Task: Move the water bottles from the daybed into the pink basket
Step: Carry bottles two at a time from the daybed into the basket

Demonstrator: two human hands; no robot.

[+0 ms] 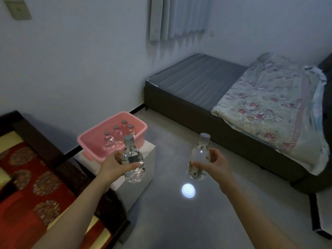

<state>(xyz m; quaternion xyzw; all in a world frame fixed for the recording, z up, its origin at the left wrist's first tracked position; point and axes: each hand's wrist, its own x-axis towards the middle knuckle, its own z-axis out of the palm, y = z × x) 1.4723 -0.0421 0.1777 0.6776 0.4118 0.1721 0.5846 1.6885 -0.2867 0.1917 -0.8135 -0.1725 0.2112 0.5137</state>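
red cushion [27,178]: far left, patterned, inside a dark frame.
basket [93,141]: pink, sits on a white block [148,164] against the wall, just right of the dark frame.
four bottles [109,142]: upright in the basket's right half, grey caps up, packed close together.
left grip [112,163]: your fingers and thumb are wrapped round the middle of the left bottle [133,153], thumb across the front.
left bottle: clear, capped, upright, in the air in front of the basket's near right corner. It overlaps the rim in this view; can't tell if it's over the basket or short of it.
light spot [188,190]: bright round reflection on the floor [179,221], between your forearms.
right bottle [200,151]: clear, capped, tilted slightly right at the top, over the floor, well apart from the basket.
right grip [215,163]: your thumb and fingers pinch the right bottle at its label from the right side.
bed [188,83]: far right, grey mattress, floral blanket [269,108] over its right half.
curtain [177,17]: on the wall above the bed.
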